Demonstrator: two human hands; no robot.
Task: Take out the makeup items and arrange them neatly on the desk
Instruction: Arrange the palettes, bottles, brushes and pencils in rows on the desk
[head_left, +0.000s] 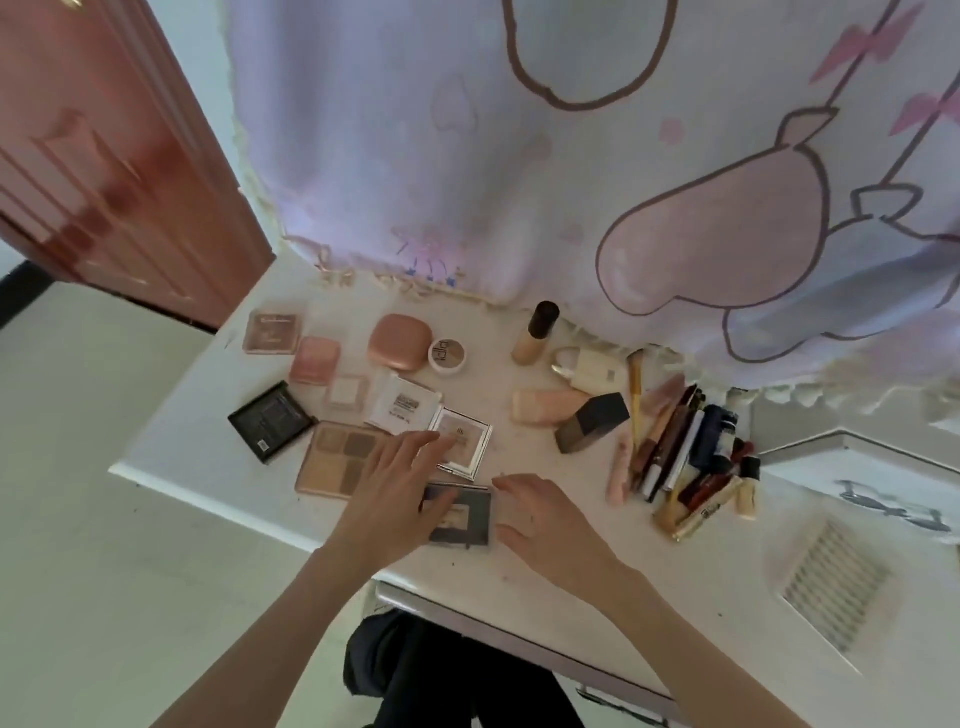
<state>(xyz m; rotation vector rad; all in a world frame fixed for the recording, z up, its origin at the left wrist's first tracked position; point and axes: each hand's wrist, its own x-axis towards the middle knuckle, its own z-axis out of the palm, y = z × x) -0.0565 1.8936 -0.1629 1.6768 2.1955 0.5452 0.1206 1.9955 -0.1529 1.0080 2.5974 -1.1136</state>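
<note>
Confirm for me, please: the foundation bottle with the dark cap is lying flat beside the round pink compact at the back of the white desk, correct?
Not quite: the head view shows the foundation bottle with the dark cap standing upright, not lying flat. It does stand near the round pink compact at the back of the white desk.

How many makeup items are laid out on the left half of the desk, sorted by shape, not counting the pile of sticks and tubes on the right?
Square or rectangular compacts and palettes: 8, from the black compact to the dark palette between the left hand and right hand
Rounded pink compact: 1
Round white jar: 1
Total: 10
</note>
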